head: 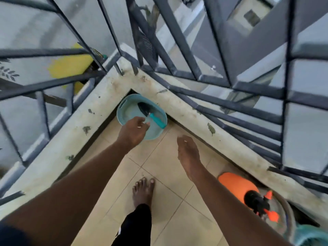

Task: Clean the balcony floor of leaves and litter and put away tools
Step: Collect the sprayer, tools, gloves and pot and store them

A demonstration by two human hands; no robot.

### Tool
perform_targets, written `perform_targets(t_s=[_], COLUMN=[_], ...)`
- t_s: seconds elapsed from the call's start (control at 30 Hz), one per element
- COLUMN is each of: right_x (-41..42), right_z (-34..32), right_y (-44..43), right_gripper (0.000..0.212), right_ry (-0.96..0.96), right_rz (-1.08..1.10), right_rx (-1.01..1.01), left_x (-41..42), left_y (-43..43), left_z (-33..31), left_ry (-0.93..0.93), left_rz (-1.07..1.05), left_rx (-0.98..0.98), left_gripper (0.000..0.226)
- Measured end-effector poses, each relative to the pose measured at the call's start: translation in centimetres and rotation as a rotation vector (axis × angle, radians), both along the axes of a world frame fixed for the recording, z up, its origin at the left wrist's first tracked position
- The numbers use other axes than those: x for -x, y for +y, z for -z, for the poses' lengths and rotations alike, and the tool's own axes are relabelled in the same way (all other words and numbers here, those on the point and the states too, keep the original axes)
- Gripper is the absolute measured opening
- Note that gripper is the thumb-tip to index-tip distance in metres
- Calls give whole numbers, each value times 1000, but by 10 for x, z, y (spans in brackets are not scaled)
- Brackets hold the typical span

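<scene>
the step in hand looks like putting away the tools. a trowel [150, 112] lies inside a teal basket [124, 107], blade toward the corner, handle resting against the rim on the near right side. the basket sits on the floor [168, 183], tucked into the corner where the 2 runs of the ledge [99, 110] meet, under the railing [177, 38].

the left hand [134, 133] hovers just over the basket's near rim, close to the trowel's handle but not touching it. its fingers are loosely curled and seem to hold nothing; whether something tiny sits at the fingertips cannot be told. the right hand [188, 150] hangs apart to the right, above bare tile, fingers relaxed and pointing down, with nothing in it. 1 bare foot [142, 190] stands on the tile below the hands.

the tiles in view show only a few faint specks near the foot and no leaves or litter of any size, so the cleaning seems mostly done here. the ledge carries dark smudges, perhaps dirt or leaf scraps.

an orange sprayer [236, 185] rests in a grey tub [284, 210] against the right ledge, well apart from the basket. the next move likely calls for gripping the basket by its rim to carry it off, held level so the trowel does not slide out, or for turning to the sprayer.
</scene>
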State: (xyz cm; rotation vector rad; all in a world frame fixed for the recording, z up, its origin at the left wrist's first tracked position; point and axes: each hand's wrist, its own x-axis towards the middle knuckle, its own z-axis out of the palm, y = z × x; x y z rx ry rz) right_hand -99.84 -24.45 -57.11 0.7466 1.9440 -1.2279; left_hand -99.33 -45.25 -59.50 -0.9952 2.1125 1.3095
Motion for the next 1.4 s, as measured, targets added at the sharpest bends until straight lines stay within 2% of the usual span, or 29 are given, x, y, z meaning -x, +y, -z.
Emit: perform_targets(t_s=[0.17, 0.27, 0.33, 0.53, 0.63, 0.8, 0.9, 0.97, 1.1, 1.3, 1.4], right_x=[-12, -25, -35, -93, -134, -209, -243, -278, -356, -501, -585], right_z=[-133, -225, -279, -449, -504, -542, -544, -543, -535, -525, -527], right_y=[1, 4, 7, 27, 35, 27, 21, 14, -8, -61, -84], right_gripper=[40, 46, 49, 47, 46, 46, 44, 43, 44, 46, 46], right_ry=[200, 360, 472, 781, 878, 923, 946, 954, 958, 954, 945], right_rz=[-342, -597, -722, -854, -927, -1168, -1251, -1335, -1539, -1907, -2052], right_rx=[-45, -40, -25, 78, 148, 269, 313, 363, 431, 516, 604], left_x=[-53, -91, -116, -223, -283, -383, -431, -477, -574, -746, -836], left_y=[-2, 0, 4, 36, 58, 92, 106, 114, 133, 163, 187], left_z=[-148, -254, -316, -499, -557, -596, -599, -600, -594, -585, -583], left_ry=[163, 230, 263, 360, 417, 484, 487, 446, 304, 200, 161], left_rz=[26, 5, 61, 72, 75, -117, -207, -313, -493, -795, -978], left_rx=[119, 230, 321, 536, 588, 679, 694, 716, 755, 780, 839], left_gripper=[33, 34, 38, 43, 55, 51, 61, 64, 57, 67, 55])
